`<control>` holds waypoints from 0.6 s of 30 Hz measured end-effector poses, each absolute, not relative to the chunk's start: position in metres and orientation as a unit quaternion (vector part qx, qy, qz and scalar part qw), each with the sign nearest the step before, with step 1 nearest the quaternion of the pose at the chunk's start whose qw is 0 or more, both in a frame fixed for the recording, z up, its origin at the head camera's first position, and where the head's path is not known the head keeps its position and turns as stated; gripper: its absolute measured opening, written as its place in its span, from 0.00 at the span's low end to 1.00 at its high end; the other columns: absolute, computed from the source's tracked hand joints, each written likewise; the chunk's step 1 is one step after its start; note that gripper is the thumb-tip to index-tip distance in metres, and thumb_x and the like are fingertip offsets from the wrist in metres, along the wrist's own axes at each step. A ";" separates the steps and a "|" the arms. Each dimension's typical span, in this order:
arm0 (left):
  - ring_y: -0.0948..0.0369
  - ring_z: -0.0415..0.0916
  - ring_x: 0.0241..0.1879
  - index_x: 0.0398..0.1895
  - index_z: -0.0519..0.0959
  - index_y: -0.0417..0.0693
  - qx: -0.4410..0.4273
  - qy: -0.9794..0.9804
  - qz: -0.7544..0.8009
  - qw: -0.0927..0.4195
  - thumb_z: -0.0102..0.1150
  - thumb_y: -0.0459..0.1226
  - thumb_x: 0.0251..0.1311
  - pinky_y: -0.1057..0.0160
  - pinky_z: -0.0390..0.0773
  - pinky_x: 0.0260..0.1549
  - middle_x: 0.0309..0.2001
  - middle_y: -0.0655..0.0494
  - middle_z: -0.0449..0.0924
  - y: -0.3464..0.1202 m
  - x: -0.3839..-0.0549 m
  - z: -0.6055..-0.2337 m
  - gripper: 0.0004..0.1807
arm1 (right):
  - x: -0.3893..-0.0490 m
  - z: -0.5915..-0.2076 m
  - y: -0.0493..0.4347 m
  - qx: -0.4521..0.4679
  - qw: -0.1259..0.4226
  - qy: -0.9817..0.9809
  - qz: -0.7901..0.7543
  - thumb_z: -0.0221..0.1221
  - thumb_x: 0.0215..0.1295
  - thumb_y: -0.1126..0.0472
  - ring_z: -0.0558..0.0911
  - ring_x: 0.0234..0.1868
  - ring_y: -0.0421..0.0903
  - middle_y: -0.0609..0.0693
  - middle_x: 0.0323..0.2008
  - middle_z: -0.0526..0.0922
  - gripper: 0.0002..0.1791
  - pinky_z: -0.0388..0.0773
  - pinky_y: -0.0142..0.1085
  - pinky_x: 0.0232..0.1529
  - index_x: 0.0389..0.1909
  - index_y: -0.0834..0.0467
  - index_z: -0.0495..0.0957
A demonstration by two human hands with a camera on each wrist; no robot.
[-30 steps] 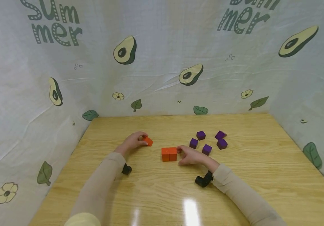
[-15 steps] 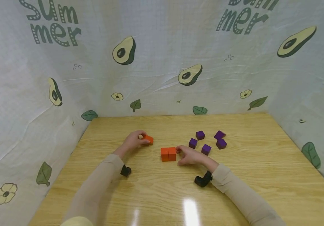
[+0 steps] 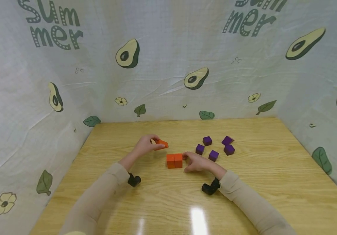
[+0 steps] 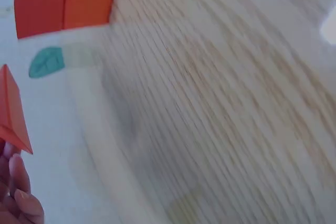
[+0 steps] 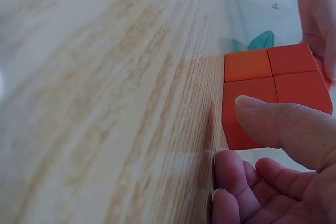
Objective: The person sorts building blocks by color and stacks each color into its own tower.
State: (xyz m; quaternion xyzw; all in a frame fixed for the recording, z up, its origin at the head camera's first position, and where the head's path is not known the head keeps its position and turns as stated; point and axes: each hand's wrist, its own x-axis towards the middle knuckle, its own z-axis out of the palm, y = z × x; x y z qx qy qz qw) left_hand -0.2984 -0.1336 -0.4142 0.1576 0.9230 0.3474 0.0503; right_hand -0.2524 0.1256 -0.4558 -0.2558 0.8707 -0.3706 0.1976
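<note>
My left hand (image 3: 148,143) pinches an orange-red triangular block (image 3: 162,143), held up behind and left of a pair of red cubes. In the left wrist view, the triangular block (image 4: 12,109) slopes at the left edge above curled fingertips (image 4: 29,203). The red cubes (image 3: 174,161) stand side by side mid-table; in the right wrist view the red block group (image 5: 252,100) shows a two-by-two pattern of faces. My right hand (image 3: 197,162) rests just right of them, fingertips at their right side, fingers loosely bent. Its thumb (image 5: 283,124) overlaps the red faces in the right wrist view.
Several purple cubes (image 3: 213,155) lie loose behind and right of the right hand, with a purple triangular block (image 3: 227,140) among them. A printed cloth (image 3: 162,65) hangs behind the wooden table (image 3: 156,202). Black wrist cameras (image 3: 210,187) jut from both sleeves.
My left hand has lifted the triangular block and carried it rightward, toward the red cubes. The right hand stays beside them. The head view has shifted slightly.
</note>
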 end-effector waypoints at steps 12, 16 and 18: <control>0.62 0.68 0.27 0.43 0.79 0.46 0.184 0.923 0.336 0.030 0.68 0.49 0.46 0.67 0.70 0.26 0.38 0.57 0.79 -0.109 -0.271 -0.409 0.23 | -0.254 -0.460 0.122 -0.245 0.184 0.876 -0.372 0.64 0.53 0.62 0.71 0.34 0.43 0.58 0.50 0.74 0.30 0.69 0.36 0.39 0.55 0.68 0.66; 0.63 0.67 0.25 0.42 0.80 0.46 0.193 0.924 0.328 0.022 0.68 0.49 0.45 0.68 0.69 0.24 0.37 0.58 0.79 -0.103 -0.265 -0.409 0.23 | -0.255 -0.461 0.122 -0.244 0.182 0.875 -0.377 0.64 0.53 0.62 0.71 0.35 0.44 0.58 0.49 0.74 0.29 0.70 0.36 0.39 0.54 0.68 0.67; 0.63 0.67 0.25 0.41 0.80 0.46 0.197 0.925 0.325 0.017 0.68 0.49 0.45 0.68 0.69 0.24 0.36 0.58 0.79 -0.100 -0.262 -0.409 0.22 | -0.255 -0.461 0.123 -0.243 0.181 0.874 -0.380 0.64 0.53 0.62 0.71 0.35 0.44 0.58 0.49 0.74 0.29 0.70 0.36 0.39 0.54 0.68 0.67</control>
